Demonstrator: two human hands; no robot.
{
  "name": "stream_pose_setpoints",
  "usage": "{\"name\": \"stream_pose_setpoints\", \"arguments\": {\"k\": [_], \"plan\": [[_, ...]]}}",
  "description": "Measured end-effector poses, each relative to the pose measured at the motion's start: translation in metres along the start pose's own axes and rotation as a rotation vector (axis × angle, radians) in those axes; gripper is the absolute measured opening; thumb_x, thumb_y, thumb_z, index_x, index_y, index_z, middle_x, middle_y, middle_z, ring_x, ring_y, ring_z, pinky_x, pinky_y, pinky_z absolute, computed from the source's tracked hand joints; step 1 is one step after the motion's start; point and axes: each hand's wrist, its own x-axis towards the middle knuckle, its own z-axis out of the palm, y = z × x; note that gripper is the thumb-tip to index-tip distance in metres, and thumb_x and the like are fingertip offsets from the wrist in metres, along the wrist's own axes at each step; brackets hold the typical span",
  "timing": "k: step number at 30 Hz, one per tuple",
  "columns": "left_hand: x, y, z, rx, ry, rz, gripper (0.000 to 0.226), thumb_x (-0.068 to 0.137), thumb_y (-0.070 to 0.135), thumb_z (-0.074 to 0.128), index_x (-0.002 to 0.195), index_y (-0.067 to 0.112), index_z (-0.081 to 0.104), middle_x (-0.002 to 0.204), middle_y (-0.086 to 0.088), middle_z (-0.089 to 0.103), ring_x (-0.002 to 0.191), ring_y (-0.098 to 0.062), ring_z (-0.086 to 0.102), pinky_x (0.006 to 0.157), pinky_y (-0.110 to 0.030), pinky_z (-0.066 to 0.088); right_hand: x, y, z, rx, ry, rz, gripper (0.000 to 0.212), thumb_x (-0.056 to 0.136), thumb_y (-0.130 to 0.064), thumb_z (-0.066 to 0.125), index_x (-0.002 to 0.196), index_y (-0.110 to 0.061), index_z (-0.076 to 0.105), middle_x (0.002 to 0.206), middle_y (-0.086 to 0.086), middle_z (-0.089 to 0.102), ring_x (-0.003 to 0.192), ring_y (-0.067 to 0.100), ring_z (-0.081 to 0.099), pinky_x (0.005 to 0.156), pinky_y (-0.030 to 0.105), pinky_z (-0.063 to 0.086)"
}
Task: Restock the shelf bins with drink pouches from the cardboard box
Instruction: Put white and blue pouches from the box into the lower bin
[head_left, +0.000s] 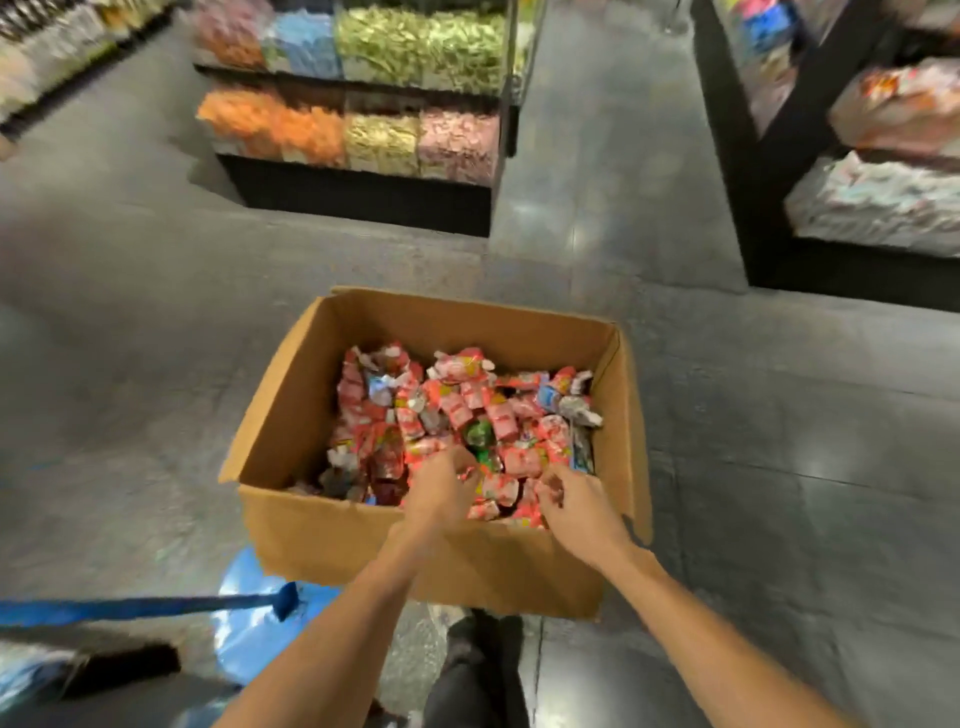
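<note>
An open cardboard box (291, 410) stands on the grey floor in front of me, filled with several red and pink drink pouches (467, 410). Both my hands reach into its near side. My left hand (441, 488) has its fingers curled down into the pouches near the middle. My right hand (571, 499) digs into the pouches at the near right corner, fingers curled round them. The picture is blurred, so the exact pouches held cannot be told. Shelf bins (363, 130) with coloured packs stand beyond the box.
A black shelf unit (753, 182) with more packed bins stands at the right. A blue strap (156, 605) and a blue bag (249, 634) lie at the lower left. My dark shoe (467, 649) is just behind the box. Grey floor surrounds the box.
</note>
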Motion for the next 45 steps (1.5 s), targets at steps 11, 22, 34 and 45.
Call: {"name": "stream_pose_setpoints", "arguments": {"k": [11,22,34,45], "plan": [[0.121,-0.034,0.012,-0.621,0.153,-0.749,0.078,0.078,0.025,0.084,0.139,0.002,0.041,0.129,-0.016,0.057,0.119,-0.037,0.057,0.094,-0.043,0.05,0.099,0.033,-0.005,-0.208,-0.139,0.285,0.048,0.099,-0.026,0.055,0.142,-0.009,0.042,0.141,0.011,0.045,0.108,0.023,0.057,0.082,0.027,0.048],[0.163,-0.057,0.031,-0.669,0.335,-0.801,0.033,0.092,0.019,0.069,0.067,0.021,0.048,0.068,0.003,0.048,0.077,-0.019,0.047,0.07,-0.036,0.038,0.196,0.072,0.003,-0.74,0.014,0.088,0.067,0.084,-0.022,0.071,0.141,-0.005,0.042,0.125,0.018,0.05,0.104,0.03,0.054,0.083,0.04,0.048],[0.17,-0.076,-0.029,-0.805,0.364,-0.681,0.019,0.095,0.036,0.066,0.095,0.017,0.067,0.087,-0.001,0.062,0.073,-0.012,0.055,0.067,-0.028,0.045,0.238,0.08,0.006,0.035,-0.249,0.682,0.036,0.09,-0.03,0.068,0.112,-0.002,0.066,0.114,0.014,0.068,0.097,0.03,0.066,0.069,0.031,0.049],[0.205,-0.102,-0.028,-0.772,0.265,-0.733,0.028,0.088,0.04,0.072,0.083,0.014,0.06,0.087,-0.006,0.061,0.083,-0.019,0.057,0.074,-0.034,0.047,0.18,0.095,0.065,-0.081,-0.368,0.718,0.036,0.092,-0.044,0.062,0.109,-0.012,0.068,0.115,0.011,0.067,0.103,0.03,0.063,0.086,0.039,0.054]]}}
